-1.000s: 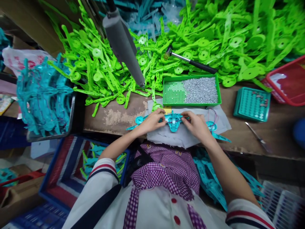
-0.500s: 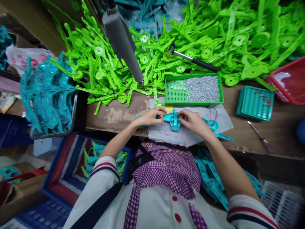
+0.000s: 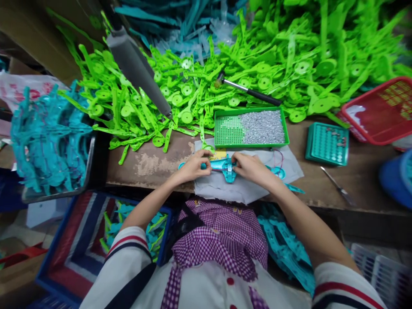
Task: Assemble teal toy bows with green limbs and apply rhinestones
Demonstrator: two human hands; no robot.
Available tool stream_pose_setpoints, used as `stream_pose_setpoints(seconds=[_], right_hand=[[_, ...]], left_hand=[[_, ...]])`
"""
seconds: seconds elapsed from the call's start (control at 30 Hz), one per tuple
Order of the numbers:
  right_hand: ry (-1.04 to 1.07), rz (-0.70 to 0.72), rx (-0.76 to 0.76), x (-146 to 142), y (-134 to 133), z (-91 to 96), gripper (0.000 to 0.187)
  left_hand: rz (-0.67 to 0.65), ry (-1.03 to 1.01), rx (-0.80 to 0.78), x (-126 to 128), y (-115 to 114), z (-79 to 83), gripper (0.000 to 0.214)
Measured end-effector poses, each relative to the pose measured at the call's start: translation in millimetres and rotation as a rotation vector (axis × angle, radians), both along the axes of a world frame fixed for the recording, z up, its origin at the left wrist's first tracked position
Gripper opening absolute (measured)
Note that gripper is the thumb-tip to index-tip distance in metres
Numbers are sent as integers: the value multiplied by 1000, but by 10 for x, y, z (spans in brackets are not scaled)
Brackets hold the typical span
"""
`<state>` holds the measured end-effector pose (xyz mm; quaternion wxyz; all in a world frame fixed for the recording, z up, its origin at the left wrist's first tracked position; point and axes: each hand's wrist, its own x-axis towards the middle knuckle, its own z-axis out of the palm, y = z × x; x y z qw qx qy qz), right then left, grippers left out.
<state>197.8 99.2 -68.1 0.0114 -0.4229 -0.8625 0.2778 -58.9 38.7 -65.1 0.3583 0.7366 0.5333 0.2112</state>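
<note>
Teal plastic part (image 3: pixel 228 174), middle between both hands (image 3: pixel 193 167) (image 3: pixel 252 169)

A worn brown workbench (image 3: pixel 370 184) is spanning the middle of the frame, its pale, flaking patches (image 3: pixel 151 165) showing left of centre; a brown panel (image 3: pixel 41 38) is standing at upper left; shadow (image 3: pixel 334 227) is filling the space beneath, lower right

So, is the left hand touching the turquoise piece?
Touching. The head view shows the left hand curled around one side of the turquoise piece, with turquoise visible between thumb and forefinger.
</note>
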Motion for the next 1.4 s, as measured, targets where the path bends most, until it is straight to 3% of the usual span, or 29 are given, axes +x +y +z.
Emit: stream_pose_setpoints(seconds=[0.13,0.23,0.4,0.57,0.63,0.77,0.93,1.03,1.13,1.27,1.33,1.4], right_hand=[[177,-85,313,245,-311,5,23],[172,-198,500,412,-548,-133,33],[112,-297,563,451,-702,-383,53],[132,-419,650,471,-755,-452,69],[124,-442,608,510,-765,-471,72],[96,-472,490,554,-753,-482,75],[69,-518,464,520,-757,-450,77],[76,-537,450,511,-769,-455,78],[86,-536,434,527,-765,-457,78],[73,-499,434,546,-740,-422,72],[60,-478,437,536,-723,-401,67],[55,-469,432,518,-701,-376,63]], left_hand=[[78,-27,61,-90,-36,-18,10],[140,-104,61,-150,-31,-67,13],[276,-352,-53,-200,24,-129,22],[528,-840,-319,-256,92,-110,31],[612,-915,-335,-316,83,-67,30],[643,-737,-143,-581,-98,57,29],[762,-259,121,-1044,-570,151,32],[846,92,291,-1139,-870,118,23],[966,272,359,-1083,-1083,1,17],[1115,312,276,-1037,-1148,-133,13],[1123,326,237,-1057,-1091,-90,10],[1118,330,274,-1032,-980,52,10]])
